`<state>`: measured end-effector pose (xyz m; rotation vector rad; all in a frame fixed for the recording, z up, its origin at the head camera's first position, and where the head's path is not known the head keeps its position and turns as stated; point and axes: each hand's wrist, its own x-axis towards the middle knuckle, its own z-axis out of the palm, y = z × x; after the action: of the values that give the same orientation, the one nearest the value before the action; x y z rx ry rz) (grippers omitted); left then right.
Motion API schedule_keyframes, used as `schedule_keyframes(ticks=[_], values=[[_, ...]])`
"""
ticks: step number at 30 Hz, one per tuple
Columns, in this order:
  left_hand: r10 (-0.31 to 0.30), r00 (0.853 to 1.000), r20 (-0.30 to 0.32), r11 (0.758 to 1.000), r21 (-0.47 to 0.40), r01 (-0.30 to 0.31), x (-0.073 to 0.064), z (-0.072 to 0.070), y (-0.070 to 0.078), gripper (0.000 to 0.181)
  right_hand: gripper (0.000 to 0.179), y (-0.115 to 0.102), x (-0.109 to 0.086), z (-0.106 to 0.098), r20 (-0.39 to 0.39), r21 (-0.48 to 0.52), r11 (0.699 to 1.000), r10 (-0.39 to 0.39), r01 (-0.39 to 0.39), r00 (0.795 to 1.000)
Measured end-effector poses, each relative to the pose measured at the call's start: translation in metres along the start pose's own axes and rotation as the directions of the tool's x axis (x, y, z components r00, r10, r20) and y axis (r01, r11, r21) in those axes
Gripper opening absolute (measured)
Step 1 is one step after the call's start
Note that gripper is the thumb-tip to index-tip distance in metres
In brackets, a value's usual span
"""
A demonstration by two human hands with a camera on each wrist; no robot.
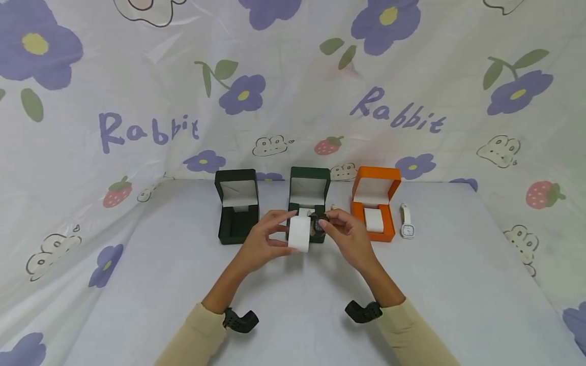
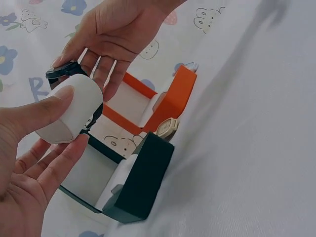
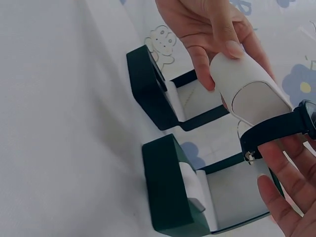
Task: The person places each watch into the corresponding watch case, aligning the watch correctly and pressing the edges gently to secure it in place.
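Note:
My left hand holds a white watch cushion, thumb on one side and fingers on the other. My right hand pinches a black-strapped watch right beside the cushion. The watch's strap hangs curved, with a metal buckle at its end, and overlaps one end of the cushion in the right wrist view. Both hands are over the open green watch box, which has a white insert inside. To its left stands an open black box with a dark interior.
An open orange box with a white cushion stands to the right. A white watch lies beyond it. Between the green and orange boxes is a gold-coloured watch. A patterned cloth hangs behind the white table.

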<state>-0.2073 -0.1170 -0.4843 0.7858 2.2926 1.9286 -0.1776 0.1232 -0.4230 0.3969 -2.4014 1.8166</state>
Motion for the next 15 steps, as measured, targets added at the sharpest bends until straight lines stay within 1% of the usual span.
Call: schedule_keyframes(ticks=[5,10,12,15], values=[[0.009,1.000,0.001,1.000,-0.002,-0.009,0.002,0.005,0.000,0.082,0.021,-0.002,-0.001,-0.002,0.027,-0.034,0.999,-0.033,0.034,0.999],[0.016,1.000,0.002,1.000,-0.020,-0.016,0.003,0.009,0.002,0.082,0.019,0.019,0.004,-0.004,0.057,-0.038,0.998,-0.049,0.051,0.997],[0.019,1.000,0.003,1.000,-0.022,-0.019,0.004,0.011,0.002,0.082,0.019,0.029,0.007,-0.004,0.069,-0.027,0.998,-0.053,0.054,0.996],[0.022,1.000,0.004,0.999,-0.023,-0.022,0.004,0.012,0.003,0.079,0.019,0.036,0.008,-0.006,0.096,0.012,0.998,-0.057,0.056,0.994]])
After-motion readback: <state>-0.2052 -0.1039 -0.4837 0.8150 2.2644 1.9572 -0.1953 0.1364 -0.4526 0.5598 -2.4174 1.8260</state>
